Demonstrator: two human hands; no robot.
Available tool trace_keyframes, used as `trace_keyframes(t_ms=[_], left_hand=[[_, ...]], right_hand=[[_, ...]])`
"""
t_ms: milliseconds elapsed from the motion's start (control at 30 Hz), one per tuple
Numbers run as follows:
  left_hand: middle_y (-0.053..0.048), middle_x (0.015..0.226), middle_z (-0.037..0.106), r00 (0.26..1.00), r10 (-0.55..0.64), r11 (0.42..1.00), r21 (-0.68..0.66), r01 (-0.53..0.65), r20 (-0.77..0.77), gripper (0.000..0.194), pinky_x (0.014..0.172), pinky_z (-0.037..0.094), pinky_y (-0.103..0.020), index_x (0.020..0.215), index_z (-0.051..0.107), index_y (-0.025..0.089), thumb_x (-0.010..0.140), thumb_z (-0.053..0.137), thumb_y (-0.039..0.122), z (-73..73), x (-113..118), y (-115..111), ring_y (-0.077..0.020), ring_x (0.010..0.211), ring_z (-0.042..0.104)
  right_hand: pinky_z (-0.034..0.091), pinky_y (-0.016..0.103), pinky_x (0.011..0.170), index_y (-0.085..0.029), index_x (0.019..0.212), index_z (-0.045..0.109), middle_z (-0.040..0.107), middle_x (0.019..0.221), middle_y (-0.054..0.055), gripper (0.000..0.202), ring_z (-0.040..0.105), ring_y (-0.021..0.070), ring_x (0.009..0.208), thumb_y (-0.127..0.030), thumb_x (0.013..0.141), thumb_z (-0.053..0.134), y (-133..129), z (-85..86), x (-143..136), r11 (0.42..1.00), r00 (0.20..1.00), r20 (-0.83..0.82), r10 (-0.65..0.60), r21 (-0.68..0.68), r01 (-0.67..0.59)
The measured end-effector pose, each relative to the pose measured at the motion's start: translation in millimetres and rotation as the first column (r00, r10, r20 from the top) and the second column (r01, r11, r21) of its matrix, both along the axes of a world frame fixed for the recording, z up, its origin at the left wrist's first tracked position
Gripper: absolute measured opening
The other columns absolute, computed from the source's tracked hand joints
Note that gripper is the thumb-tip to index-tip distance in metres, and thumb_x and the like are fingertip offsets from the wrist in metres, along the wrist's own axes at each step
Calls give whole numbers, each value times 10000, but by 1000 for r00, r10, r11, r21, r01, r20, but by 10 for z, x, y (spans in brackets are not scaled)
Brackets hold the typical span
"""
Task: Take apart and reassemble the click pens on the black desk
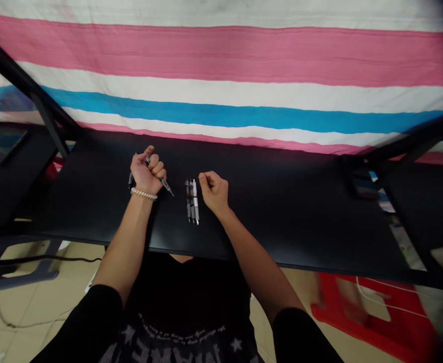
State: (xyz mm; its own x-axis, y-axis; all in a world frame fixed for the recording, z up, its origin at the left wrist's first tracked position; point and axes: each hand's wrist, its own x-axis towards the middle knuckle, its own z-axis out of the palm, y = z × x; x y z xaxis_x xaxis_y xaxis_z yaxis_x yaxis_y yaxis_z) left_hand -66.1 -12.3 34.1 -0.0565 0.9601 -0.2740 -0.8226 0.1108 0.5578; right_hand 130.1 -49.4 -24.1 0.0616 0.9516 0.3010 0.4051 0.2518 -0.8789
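In the head view, the left hand [145,174] is turned palm up over the black desk [282,206], its grip clamped on a grey pen [166,187] that slants across the curled fingers, the tip sticking out toward the right. A dark slim object [131,180], partly covered, shows at that hand's outer side. A pale braided bracelet [144,193] circles the wrist. Three pens [192,204] lie side by side between the hands, near the right hand [216,191]. Its grip is together, thumb against curled fingers; whether anything is tucked inside, I cannot tell. Behind the desk hangs a striped cloth [221,55].
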Motion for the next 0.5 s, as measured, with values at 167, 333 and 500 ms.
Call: trace_keyframes(t_ms=[167, 333, 500], left_hand=[[76, 482, 211, 984, -25, 1000, 4, 26, -174, 242, 354, 134, -211, 787, 558, 220, 946, 432, 354, 62, -81, 40, -81, 367, 150], [28, 641, 482, 629, 92, 996, 84, -42, -772, 224, 508, 406, -250, 1011, 524, 249, 815, 631, 250, -40, -258, 174, -121, 499, 446], [-166, 1118, 575, -98, 233, 970, 224, 95, -968, 662, 1059, 407, -536, 1248, 497, 163, 620, 614, -12, -288, -461, 175, -346, 1094, 571]], right_hand=[[380, 258, 563, -199, 779, 618, 560, 605, -17, 318, 518, 118, 536, -445, 948, 507, 18, 1, -1, 1000, 1000, -5, 3, -26, -3], [358, 243, 574, -201, 873, 605, 553, 590, -56, 126, 490, 101, 522, -327, 860, 602, 18, 18, 15, 980, 983, 70, 170, -117, -161], [346, 232, 594, -195, 877, 582, 520, 584, -83, 112, 469, 85, 527, -256, 802, 638, 21, 63, 89, 945, 949, 78, 304, -149, -291]])
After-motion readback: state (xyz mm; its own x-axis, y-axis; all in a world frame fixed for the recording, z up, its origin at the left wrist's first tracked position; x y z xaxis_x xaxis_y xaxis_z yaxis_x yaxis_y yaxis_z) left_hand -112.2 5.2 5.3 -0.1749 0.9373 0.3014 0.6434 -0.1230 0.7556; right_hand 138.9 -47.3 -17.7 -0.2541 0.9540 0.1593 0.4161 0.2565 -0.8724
